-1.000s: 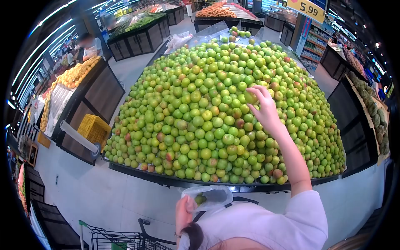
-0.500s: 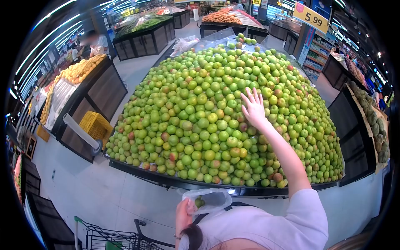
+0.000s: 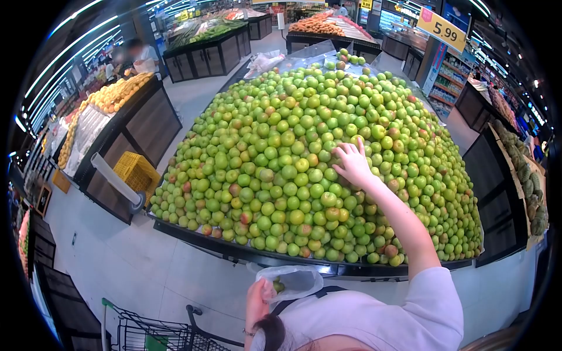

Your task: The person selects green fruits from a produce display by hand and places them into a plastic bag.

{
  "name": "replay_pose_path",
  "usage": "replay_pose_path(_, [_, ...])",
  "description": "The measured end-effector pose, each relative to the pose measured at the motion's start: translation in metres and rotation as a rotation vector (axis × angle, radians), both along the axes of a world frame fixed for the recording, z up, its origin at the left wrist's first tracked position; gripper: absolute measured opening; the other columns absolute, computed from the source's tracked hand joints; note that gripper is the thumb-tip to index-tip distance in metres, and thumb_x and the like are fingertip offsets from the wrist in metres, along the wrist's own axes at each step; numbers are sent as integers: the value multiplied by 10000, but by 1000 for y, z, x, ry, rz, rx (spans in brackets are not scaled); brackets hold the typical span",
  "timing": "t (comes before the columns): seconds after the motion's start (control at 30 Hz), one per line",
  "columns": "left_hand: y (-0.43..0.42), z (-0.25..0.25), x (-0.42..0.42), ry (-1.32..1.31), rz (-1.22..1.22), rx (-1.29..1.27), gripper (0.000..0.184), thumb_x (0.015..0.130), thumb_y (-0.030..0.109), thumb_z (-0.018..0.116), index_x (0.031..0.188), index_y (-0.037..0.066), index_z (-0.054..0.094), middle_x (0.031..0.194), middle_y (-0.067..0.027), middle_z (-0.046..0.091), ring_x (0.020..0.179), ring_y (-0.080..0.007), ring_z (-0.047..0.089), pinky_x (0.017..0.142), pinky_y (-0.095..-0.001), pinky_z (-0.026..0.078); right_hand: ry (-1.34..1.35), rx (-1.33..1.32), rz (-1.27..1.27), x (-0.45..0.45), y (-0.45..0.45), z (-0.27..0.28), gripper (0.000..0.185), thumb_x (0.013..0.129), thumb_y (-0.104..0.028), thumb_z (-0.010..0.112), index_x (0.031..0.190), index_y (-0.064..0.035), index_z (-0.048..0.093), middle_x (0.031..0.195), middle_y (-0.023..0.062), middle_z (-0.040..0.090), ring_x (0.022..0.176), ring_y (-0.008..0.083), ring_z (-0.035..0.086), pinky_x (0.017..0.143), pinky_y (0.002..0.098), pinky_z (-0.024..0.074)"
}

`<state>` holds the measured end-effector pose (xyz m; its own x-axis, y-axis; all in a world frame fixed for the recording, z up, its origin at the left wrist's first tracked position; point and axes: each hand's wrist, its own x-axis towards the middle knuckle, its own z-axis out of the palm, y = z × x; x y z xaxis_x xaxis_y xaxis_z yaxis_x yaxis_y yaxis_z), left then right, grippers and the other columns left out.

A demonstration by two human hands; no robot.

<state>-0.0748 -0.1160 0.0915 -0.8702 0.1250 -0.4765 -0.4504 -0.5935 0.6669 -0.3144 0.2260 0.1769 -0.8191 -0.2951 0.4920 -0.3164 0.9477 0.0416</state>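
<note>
Hundreds of small, round green fruits, some blushed red or yellow (image 3: 246,158), fill my feed, heaped in a broad mound on a black-edged display stand (image 3: 246,251). And there's the wearer's bare right hand (image 3: 353,164), palm down over the mound, right of its middle! Fingers are parted and loosely bent, tips at the fruit; I see them closed around no piece, though what sits under the palm is hidden from me. Down below, near the stand's front edge, the bare left hand (image 3: 256,297) has its fingers clenched on a thin, clear plastic bag (image 3: 303,282), mouth gaping, with green fruit (image 3: 278,285) showing inside.

Now the room: pale, smooth floor tiles (image 3: 132,251) run around the stand, and a black wire shopping cart with green trim (image 3: 155,330) pokes in at the bottom. Over on the left, a yellow plastic crate (image 3: 133,172) sits beside a dark-panelled stand of yellow-orange fruit (image 3: 120,93), a person in a pale top (image 3: 144,57) just beyond it. Far back, orange produce (image 3: 316,25) is piled on another stand. Up right hangs a yellow price sign reading 5.99 (image 3: 442,29), stocked shelves (image 3: 448,82) beneath it, long white ceiling lights (image 3: 70,76) glowing opposite.
</note>
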Motion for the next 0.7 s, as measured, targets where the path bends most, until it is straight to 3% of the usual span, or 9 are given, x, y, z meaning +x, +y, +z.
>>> replay_pose_path(0.13, [5,3,2,-43,36,-54,219,857,212,456,665,123,398,557,39,367,495,-86,336,542,-270,329,88,-87,23,1,1,-10,374,731,-236,611,1032,-57,481,1083,111,471,1082,265,431,1058,488,133])
replay_pose_path(0.57, [10,5,10,-59,80,-73,180,849,182,461,694,95,438,573,29,387,499,-96,368,535,-270,346,82,18,31,0,5,-4,295,708,-271,610,953,-115,559,1097,127,468,1044,288,429,1052,514,127])
replay_pose_path(0.7, [6,-23,11,-44,60,33,169,861,175,493,735,64,512,647,5,489,559,-88,450,526,-247,365,57,1,81,2,11,0,265,711,-291,615,915,-125,582,1106,126,474,1059,287,427,1055,500,137])
